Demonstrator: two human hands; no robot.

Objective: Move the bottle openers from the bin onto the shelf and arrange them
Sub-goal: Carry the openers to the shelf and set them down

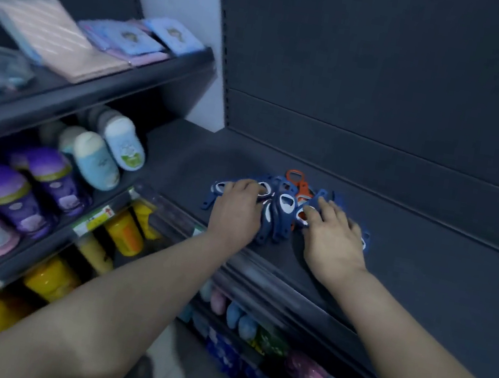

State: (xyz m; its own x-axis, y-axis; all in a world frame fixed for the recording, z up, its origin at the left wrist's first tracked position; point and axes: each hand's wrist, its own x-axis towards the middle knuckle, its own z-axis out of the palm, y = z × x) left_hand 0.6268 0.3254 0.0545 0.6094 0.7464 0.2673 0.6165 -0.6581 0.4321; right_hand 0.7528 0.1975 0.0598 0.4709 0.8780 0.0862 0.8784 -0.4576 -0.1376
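A heap of several blue bottle openers (282,214) with white inlays lies on the dark shelf (424,277), with an orange opener (300,185) sticking out at the back. My left hand (237,211) lies palm down on the left side of the heap, fingers over the openers. My right hand (334,236) lies palm down on the right side, fingers spread and touching the openers. A few openers peek out past each hand. The bin is not in view.
A neighbouring shelf unit on the left holds pink and blue packets (69,36) on top, purple, pink and blue bottles (55,179) below, and yellow bottles (121,233) lower down. Under the dark shelf, more coloured packs (251,327) line a lower shelf behind a clear rail (260,276).
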